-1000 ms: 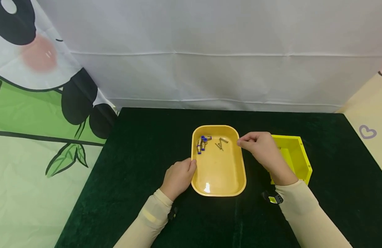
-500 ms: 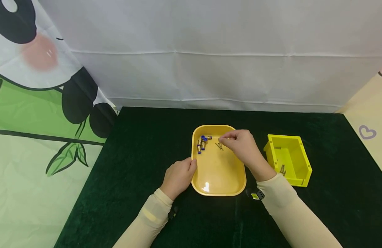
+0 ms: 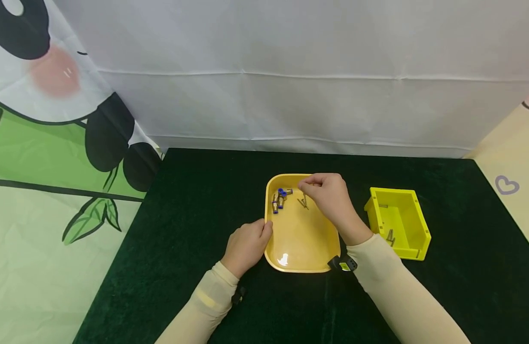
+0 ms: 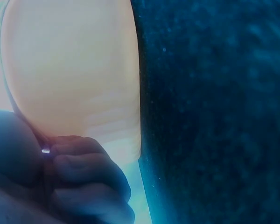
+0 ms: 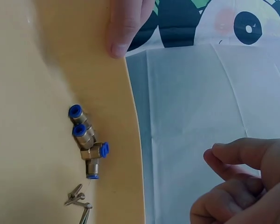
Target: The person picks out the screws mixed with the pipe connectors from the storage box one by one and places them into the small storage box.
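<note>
My left hand [image 3: 248,242] grips the left rim of a shallow orange-yellow tray [image 3: 303,243]; the left wrist view shows its fingers curled at the tray's edge. Over the tray's far right part is my right hand [image 3: 331,198]. Its thumb and index fingertips meet above several small screws [image 3: 304,202], and no thing shows between them in the right wrist view. Left of the screws lies a cluster of brass push-in fittings [image 5: 87,142] with blue collars, inside the tray. The hand hides part of the tray's far right corner.
A bright yellow box [image 3: 412,224] stands right of the tray, with a few screws [image 3: 390,236] on its floor. Dark green cloth [image 3: 195,200] covers the table. A white sheet [image 3: 290,105] hangs behind it, and a panda-print sheet [image 3: 45,157] hangs at left.
The right hand has moved left from beside the yellow box to over the screws, then slightly farther away from me. The left hand and the tray have stayed in place.
</note>
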The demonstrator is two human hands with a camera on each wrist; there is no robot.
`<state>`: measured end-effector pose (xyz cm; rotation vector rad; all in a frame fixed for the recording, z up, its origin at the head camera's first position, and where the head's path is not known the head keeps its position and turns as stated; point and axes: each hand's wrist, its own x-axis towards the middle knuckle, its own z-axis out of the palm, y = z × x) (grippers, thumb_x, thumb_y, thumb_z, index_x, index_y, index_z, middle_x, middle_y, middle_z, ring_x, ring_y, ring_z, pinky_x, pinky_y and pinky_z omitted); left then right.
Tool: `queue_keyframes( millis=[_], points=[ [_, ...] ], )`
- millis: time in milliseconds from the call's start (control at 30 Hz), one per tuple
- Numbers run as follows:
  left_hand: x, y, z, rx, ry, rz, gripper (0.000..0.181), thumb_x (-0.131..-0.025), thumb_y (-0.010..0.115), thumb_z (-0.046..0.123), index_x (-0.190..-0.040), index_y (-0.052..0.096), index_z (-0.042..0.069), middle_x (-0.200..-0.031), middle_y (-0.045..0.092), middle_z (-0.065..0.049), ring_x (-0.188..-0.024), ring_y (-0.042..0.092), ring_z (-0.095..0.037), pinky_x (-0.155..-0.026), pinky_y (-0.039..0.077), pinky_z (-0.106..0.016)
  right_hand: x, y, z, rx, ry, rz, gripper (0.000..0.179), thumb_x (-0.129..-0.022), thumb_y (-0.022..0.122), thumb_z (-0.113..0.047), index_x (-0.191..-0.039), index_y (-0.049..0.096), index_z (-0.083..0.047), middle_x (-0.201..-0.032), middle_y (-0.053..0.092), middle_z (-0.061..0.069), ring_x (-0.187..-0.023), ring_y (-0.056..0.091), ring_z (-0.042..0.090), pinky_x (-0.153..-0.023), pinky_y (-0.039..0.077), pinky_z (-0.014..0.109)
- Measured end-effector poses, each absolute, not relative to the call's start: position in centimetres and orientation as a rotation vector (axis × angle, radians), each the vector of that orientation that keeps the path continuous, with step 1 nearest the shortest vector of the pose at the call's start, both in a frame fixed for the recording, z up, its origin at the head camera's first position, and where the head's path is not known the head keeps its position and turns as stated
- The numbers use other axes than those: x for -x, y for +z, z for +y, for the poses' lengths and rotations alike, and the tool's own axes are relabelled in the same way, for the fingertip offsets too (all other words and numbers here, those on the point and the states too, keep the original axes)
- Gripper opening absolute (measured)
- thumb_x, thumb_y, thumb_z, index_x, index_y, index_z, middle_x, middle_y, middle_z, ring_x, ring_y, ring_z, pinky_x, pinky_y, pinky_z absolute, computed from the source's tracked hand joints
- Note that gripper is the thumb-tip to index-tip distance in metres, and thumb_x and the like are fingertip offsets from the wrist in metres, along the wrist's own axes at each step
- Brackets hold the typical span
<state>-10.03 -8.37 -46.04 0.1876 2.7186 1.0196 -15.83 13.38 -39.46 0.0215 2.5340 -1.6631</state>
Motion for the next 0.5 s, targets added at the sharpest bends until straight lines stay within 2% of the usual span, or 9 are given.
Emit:
queue_keyframes(
  millis=[267,500],
  points=[
    [10.0,-46.0,-8.4,-0.192,1.020,2.711,0.035,-0.107,0.037,0.037,-0.093,0.062,0.016,-0.065,0.059,0.002,-0.052,0.058,-0.016,-0.051,0.047,-0.033,16.5,-39.8,12.5,-0.005,-1.634,2.517,0.021,-0.094,0.067,-0.030,-0.099,0.076,-0.011,-0.101,0.069,0.005,-0.087,0.059,0.025,-0.073,0.051,0.032],
    [10.0,-46.3,-8.6,-0.214,1.042,2.706,0.035,-0.107,0.037,0.037,-0.094,0.062,0.016,-0.064,0.059,0.002,-0.052,0.058,-0.015,-0.051,0.047,-0.032,17.1,-40.7,12.3,-0.012,-1.582,2.535,0.022,-0.095,0.067,-0.028,-0.099,0.076,-0.009,-0.105,0.069,0.006,-0.089,0.060,0.023,-0.076,0.052,0.032]
  ],
)
